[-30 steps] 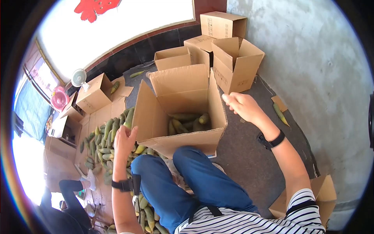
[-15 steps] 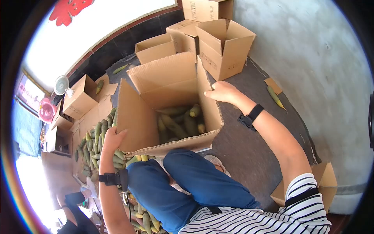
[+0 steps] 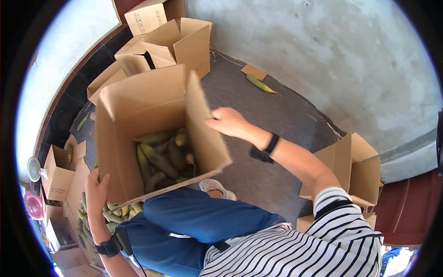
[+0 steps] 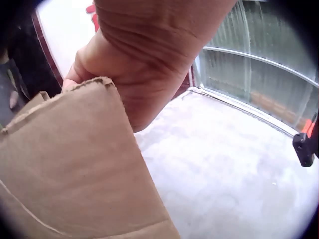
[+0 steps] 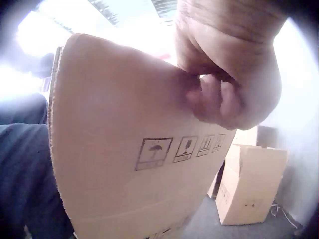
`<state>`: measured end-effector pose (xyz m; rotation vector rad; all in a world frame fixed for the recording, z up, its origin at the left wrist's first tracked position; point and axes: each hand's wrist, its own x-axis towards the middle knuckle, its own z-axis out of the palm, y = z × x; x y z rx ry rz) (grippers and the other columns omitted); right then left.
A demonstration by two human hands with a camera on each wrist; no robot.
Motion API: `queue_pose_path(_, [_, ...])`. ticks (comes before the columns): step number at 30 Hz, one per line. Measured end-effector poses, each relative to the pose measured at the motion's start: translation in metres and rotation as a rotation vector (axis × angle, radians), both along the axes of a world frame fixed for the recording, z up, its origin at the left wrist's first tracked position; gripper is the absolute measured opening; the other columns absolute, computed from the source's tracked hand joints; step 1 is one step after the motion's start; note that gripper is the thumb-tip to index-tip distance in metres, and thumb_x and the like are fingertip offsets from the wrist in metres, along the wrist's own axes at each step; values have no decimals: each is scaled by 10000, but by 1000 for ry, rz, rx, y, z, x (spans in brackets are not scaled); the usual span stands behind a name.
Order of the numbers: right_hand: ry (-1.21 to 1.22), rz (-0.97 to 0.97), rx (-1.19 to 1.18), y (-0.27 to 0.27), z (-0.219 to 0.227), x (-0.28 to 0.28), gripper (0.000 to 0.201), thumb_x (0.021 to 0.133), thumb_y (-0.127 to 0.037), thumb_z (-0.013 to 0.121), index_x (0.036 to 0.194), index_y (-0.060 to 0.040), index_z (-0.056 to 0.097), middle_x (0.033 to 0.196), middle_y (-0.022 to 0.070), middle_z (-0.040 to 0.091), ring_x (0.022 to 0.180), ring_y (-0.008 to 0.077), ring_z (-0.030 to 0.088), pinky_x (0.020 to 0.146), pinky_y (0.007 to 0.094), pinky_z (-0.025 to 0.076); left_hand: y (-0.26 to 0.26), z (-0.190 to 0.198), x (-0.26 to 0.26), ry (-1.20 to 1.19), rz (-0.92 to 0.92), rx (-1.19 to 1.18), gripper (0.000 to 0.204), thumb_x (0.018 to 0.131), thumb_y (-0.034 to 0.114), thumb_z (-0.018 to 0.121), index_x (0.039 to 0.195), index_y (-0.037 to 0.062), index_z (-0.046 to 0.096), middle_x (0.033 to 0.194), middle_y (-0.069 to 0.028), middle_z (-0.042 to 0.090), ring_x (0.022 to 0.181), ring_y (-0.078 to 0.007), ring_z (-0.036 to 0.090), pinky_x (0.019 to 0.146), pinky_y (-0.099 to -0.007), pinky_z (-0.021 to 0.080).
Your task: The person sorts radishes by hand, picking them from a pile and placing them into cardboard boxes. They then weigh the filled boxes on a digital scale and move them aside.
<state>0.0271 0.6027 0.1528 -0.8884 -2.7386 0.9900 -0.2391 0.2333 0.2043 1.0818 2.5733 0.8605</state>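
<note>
An open cardboard box [image 3: 147, 104] with raised flaps stands before the person's knees. Inside lie several long green radishes [image 3: 159, 159] with pale, tapering tips. My left hand [image 3: 96, 191] grips the box's near left edge; in the left wrist view that hand [image 4: 144, 59] bends over a torn-edged flap [image 4: 75, 159]. On the other side my right hand [image 3: 230, 122] grips the top of the right flap [image 3: 205, 124]. The right wrist view shows its fingers [image 5: 222, 99] curled over that printed cardboard [image 5: 114, 129].
Several more boxes [image 3: 191, 51] stand against the back wall, and another open box [image 3: 341, 166] is at the right. A heap of radishes [image 3: 85, 217] covers the floor at left. One radish [image 3: 260, 84] lies near the grey wall. A fan [image 3: 33, 169] is at far left.
The head view has swung right, so the surroundings shift left in it. The right hand has come onto the flap's edge. The box has moved with both hands, and more of its radishes show.
</note>
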Motion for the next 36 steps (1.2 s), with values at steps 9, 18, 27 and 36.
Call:
queue_pose_path(9, [89,-552,-112,-6,-13,276,344,893,-310,614,930,28,667,786,153,664,739,195,632,684,339,483,173,-3,163,237,-561,136,165,834,170,606,849,7,598,806,-235,621,821,-449,600,720,-531,483])
queue_pose_path(18, [-848,-896,415,-16,-74,510,430,891,-403,575,861,13,682,859,259,661,897,421,642,790,498,502,221,-60,305,-171,-966,38,272,931,275,543,876,14,595,820,-201,642,788,-392,648,662,-482,527])
queue_pose_path(27, [-135,-390,642,43,30,272,171,933,-210,575,903,-47,620,854,184,641,759,381,629,662,459,495,186,-91,226,342,-572,-210,354,831,331,671,1017,32,637,1025,-134,616,1051,-300,570,1072,-506,319])
queue_pose_path(36, [195,167,489,137,-26,5,154,919,-210,581,964,-70,626,975,110,623,934,308,618,789,411,510,219,-124,186,255,-672,-170,346,824,360,646,923,28,659,861,-142,673,907,-287,632,896,-418,413])
